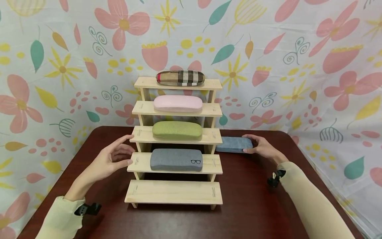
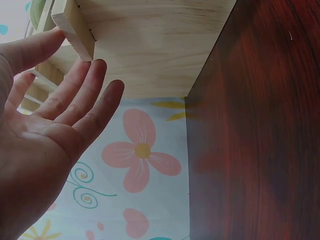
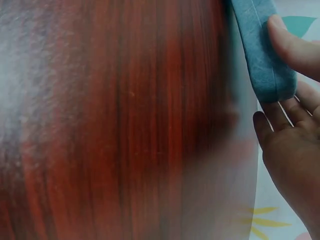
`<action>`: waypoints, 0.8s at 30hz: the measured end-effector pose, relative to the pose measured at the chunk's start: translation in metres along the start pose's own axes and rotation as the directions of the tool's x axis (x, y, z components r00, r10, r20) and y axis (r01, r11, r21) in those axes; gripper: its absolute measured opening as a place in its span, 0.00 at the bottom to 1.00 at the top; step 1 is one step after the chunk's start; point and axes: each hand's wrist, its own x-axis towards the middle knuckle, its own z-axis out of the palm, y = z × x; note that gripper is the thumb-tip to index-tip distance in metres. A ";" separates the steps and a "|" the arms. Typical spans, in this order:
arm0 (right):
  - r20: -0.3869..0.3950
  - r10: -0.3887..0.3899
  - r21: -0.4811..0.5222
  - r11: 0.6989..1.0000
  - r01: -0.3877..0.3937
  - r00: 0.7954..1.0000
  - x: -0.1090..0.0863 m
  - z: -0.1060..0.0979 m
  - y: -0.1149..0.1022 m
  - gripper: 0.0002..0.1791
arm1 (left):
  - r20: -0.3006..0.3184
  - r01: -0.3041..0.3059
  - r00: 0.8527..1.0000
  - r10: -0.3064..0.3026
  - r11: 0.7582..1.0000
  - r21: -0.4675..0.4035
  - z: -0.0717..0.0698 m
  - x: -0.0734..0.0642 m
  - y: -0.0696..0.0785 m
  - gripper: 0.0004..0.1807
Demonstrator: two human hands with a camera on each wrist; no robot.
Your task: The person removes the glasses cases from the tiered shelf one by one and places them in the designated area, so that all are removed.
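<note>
A light wooden tiered stand (image 1: 173, 192) rises in steps in the head view. Glasses cases lie on its upper boards: a plaid case (image 1: 180, 78) on top, then a pink case (image 1: 178, 103), a green case (image 1: 177, 129) and a grey case (image 1: 171, 159) with a small glasses print. Right of the stand, my right hand (image 1: 262, 148) pinches the end of a blue glasses case (image 3: 265, 50) between thumb and fingers. The stand partly hides that case's left end. My left hand (image 1: 104, 162), fingers loosely extended, touches the board ends at the stand's left side.
The stand is on a dark reddish-brown table (image 1: 247, 205). Behind and beside the table hangs a white cloth (image 1: 191, 30) printed with flowers and leaves. A black strap with a small device (image 1: 88, 209) is on the left wrist, another (image 1: 276, 178) on the right.
</note>
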 end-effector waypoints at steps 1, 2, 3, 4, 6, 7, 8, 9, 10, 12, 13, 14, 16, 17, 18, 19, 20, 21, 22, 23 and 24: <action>0.001 -0.001 -0.003 1.000 0.001 1.000 0.000 0.000 0.000 0.41 | 0.001 0.001 1.000 -0.001 1.000 0.003 0.000 0.000 0.000 0.46; 0.001 -0.005 -0.005 1.000 0.005 1.000 0.001 0.000 0.000 0.41 | 0.002 0.002 1.000 -0.002 1.000 0.006 0.000 0.000 0.000 0.46; 0.001 -0.011 -0.006 1.000 0.011 1.000 0.002 0.000 0.000 0.41 | 0.002 0.002 1.000 -0.002 1.000 0.008 0.000 0.000 0.000 0.46; 0.001 -0.017 -0.006 1.000 0.017 1.000 0.002 0.000 0.000 0.41 | 0.001 0.003 1.000 -0.003 1.000 0.010 0.000 0.000 0.000 0.46; 0.004 -0.030 -0.011 1.000 0.030 1.000 0.005 0.000 0.000 0.42 | 0.001 0.004 1.000 -0.004 1.000 0.014 0.000 0.000 0.000 0.46; 0.006 -0.035 -0.011 0.999 0.035 0.999 0.006 -0.001 0.001 0.42 | 0.000 0.004 1.000 -0.004 1.000 0.013 0.000 0.001 0.001 0.46; 0.008 -0.039 -0.010 0.999 0.039 0.999 0.007 -0.001 0.001 0.42 | 0.000 0.004 1.000 -0.004 1.000 0.013 -0.001 0.001 0.001 0.46; 0.009 -0.041 -0.006 0.999 0.041 0.999 0.008 -0.001 0.001 0.42 | -0.001 0.004 1.000 -0.004 1.000 0.012 -0.001 0.001 0.001 0.46; 0.012 -0.041 -0.002 0.999 0.041 0.999 0.008 -0.002 0.001 0.42 | -0.001 0.004 1.000 -0.004 1.000 0.011 -0.001 0.001 0.001 0.46; 0.015 -0.040 0.005 0.999 0.040 0.999 0.008 -0.002 0.001 0.41 | -0.001 0.003 1.000 -0.003 1.000 0.007 -0.001 0.001 0.001 0.46; 0.016 -0.040 0.005 0.999 0.040 0.999 0.008 -0.001 0.001 0.41 | -0.001 0.003 1.000 -0.003 1.000 0.004 -0.001 0.001 0.002 0.46; 0.018 -0.039 0.008 0.999 0.038 0.999 0.007 -0.001 0.001 0.41 | -0.001 0.003 1.000 -0.003 1.000 0.003 -0.001 0.001 0.002 0.46; 0.024 -0.038 0.010 0.999 0.038 0.999 0.007 -0.001 0.002 0.41 | -0.001 0.004 1.000 -0.004 1.000 0.002 -0.001 0.001 0.002 0.46; 0.025 -0.039 0.009 0.999 0.039 0.999 0.007 -0.001 0.002 0.41 | 0.000 0.004 1.000 -0.004 1.000 0.002 -0.001 0.001 0.002 0.46; 0.027 -0.038 0.011 0.999 0.038 0.999 0.007 0.000 0.002 0.41 | 0.000 0.006 1.000 -0.006 1.000 0.005 -0.001 0.001 0.002 0.46; 0.029 -0.036 0.012 0.999 0.035 0.999 0.007 0.000 0.003 0.41 | 0.000 0.007 1.000 -0.007 1.000 0.008 -0.001 0.001 0.002 0.46; 0.029 -0.032 0.017 0.999 0.032 0.999 0.007 0.000 0.003 0.41 | -0.001 0.008 1.000 -0.008 1.000 0.010 -0.001 0.001 0.002 0.46; 0.029 -0.030 0.016 0.999 0.029 0.999 0.008 0.000 0.004 0.41 | 0.000 0.010 1.000 -0.010 1.000 0.011 0.000 0.000 0.002 0.46; 0.029 -0.027 0.016 1.000 0.026 0.999 0.008 0.000 0.004 0.41 | 0.000 0.011 1.000 -0.011 1.000 0.012 0.000 0.000 0.002 0.46; 0.027 -0.023 0.013 1.000 0.023 0.999 0.009 0.000 0.004 0.41 | 0.001 0.012 1.000 -0.012 1.000 0.013 0.000 0.000 0.002 0.46; 0.026 -0.020 0.010 1.000 0.020 0.999 0.009 -0.001 0.005 0.41 | 0.001 0.013 1.000 -0.013 1.000 0.014 0.000 0.000 0.002 0.46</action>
